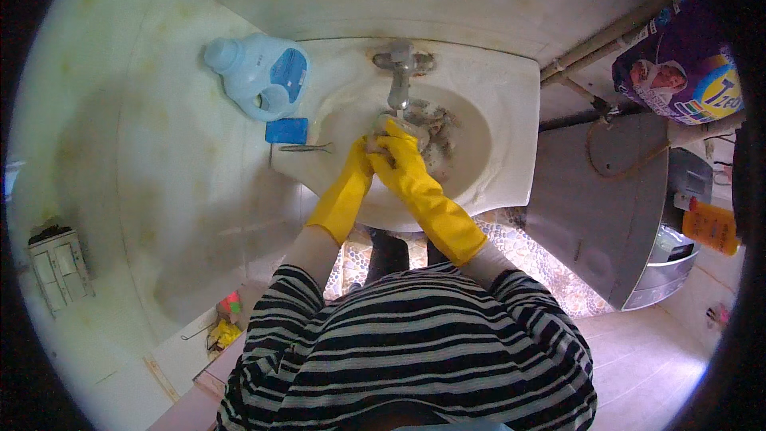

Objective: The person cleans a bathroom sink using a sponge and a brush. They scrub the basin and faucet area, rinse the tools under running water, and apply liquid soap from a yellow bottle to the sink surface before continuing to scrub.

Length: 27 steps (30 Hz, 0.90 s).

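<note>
Both of my hands wear yellow rubber gloves and meet over a white washbasin [508,102], just below the tap [400,87]. My left hand [361,158] and my right hand [398,149] close around a pale, greyish item [383,124]. The fingers cover much of it, so its kind is unclear. Several grey-brown clumps [441,126] lie in the bowl beyond my right hand; I cannot tell what they are. On the basin's left rim rests a slim metal tool with a forked end, like tweezers [305,148].
A light-blue plastic jug [254,81] and a blue block [286,131] occupy the left corner. At right, a grey washing machine [598,191] flanks the basin, with pipes [586,63] and a purple detergent bag [676,78] above. An orange bottle [711,227] is at far right.
</note>
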Motion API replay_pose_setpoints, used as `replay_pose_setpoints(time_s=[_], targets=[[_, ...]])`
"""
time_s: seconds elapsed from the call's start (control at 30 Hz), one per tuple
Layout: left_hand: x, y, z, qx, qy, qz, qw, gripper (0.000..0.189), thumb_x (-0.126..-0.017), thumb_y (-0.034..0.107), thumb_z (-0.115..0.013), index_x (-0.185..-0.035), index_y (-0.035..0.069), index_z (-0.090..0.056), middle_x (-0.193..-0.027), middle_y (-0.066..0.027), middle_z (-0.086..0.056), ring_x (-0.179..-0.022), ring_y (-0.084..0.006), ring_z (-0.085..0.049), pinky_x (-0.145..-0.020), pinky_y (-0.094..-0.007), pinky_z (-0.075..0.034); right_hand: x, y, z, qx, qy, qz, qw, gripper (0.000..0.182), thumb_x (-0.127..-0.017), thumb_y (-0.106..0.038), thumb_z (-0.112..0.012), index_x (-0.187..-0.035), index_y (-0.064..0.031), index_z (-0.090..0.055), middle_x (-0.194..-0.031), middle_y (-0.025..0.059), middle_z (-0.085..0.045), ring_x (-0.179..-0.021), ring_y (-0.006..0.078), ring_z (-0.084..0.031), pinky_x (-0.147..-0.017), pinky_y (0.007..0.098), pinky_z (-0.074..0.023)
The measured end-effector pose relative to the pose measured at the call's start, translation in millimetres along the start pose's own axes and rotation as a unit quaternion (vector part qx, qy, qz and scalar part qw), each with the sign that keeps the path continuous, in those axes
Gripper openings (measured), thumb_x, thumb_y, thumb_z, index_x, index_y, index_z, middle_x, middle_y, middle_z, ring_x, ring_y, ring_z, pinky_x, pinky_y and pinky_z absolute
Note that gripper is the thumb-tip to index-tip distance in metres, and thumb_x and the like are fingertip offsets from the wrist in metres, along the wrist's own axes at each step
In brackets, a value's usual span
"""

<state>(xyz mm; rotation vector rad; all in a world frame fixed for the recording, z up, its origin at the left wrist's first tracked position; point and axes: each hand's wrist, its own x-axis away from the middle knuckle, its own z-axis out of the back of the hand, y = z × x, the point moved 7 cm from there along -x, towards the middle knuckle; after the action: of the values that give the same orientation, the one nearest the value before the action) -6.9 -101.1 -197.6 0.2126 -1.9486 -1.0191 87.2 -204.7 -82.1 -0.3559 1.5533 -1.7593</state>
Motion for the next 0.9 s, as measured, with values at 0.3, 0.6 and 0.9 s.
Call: replay_pose_setpoints(time_s=[0.3,0.6,0.9], targets=[[38,2,-9,0.066,-0.117,-0.069,0.988,0.033,-0.092,0.016,-0.071,-0.122,0.005,-0.06,-0.105,-0.0083,-0.069,-0.082,-0.0219,-0.07,-0.064,-0.0333,-0.058,-19,106,15,0.156,-0.119,-0.241,0.95,0.033,-0.09,-0.025,-0.065,-0.113,-0.0018,-0.067,-0.106,0.0252,-0.069,-0.1,0.045,-0.066,-0.087,0.0447,-0.053],[22,19,-25,0.186,-0.01,-0.05,0.981,0.042,-0.096,0.025,-0.068,-0.133,0.01,-0.056,-0.126,-0.0099,-0.062,-0.106,-0.0252,-0.063,-0.093,-0.0392,-0.052,-1,4,7,0.096,-0.081,-0.139,0.982,0.036,-0.084,-0.025,-0.07,-0.108,0.0012,-0.067,-0.124,0.0237,-0.064,-0.108,0.0418,-0.063,-0.092,0.0444,-0.0516],[-38,-27,18,0.229,0.002,-0.11,0.967,0.041,-0.1,0.034,-0.062,-0.126,0.004,-0.055,-0.11,-0.0157,-0.067,-0.085,-0.0298,-0.067,-0.071,-0.0395,-0.057,-4,30,1,0.137,-0.088,-0.054,0.985,0.028,-0.083,-0.019,-0.072,-0.107,-0.0044,-0.067,-0.142,0.0172,-0.055,-0.117,0.0404,-0.058,-0.097,0.0438,-0.0482]])
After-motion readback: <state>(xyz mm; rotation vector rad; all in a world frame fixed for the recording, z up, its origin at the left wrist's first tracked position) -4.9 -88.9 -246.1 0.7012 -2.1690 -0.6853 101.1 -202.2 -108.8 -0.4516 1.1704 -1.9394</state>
